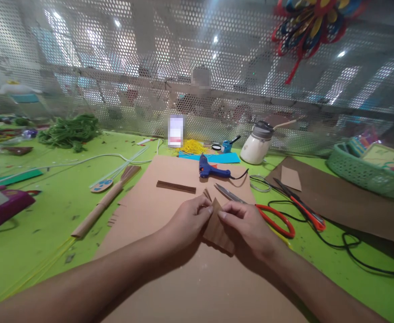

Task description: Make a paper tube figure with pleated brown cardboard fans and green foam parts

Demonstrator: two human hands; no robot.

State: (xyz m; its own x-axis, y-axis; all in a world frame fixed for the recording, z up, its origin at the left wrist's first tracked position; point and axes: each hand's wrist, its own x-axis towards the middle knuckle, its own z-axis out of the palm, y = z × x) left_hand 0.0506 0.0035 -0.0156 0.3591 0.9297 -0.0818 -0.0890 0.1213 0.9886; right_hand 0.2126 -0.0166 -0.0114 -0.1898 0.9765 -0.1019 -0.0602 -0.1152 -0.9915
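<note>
Between my two hands is a small piece of brown corrugated cardboard (219, 231), tilted, with narrow strips at its upper left end. My left hand (193, 217) pinches it on the left near those strips. On the right, my right hand (247, 222) grips its edge between thumb and fingers. A large tan cardboard sheet (143, 255) lies beneath. Dark brown strips (175, 186) rest just beyond my left hand. Red-handled scissors (277, 220) lie beside my right hand, partly hidden by it. Beyond the hands is a blue glue gun (213, 169).
A rolled paper tube (99, 211) with a frayed end lies left on the green table (62, 166). At right are a second pair of scissors (304, 207), black cables (348, 244) and a green basket (344, 168). A white jar (255, 146) stands near the perforated metal screen (143, 76).
</note>
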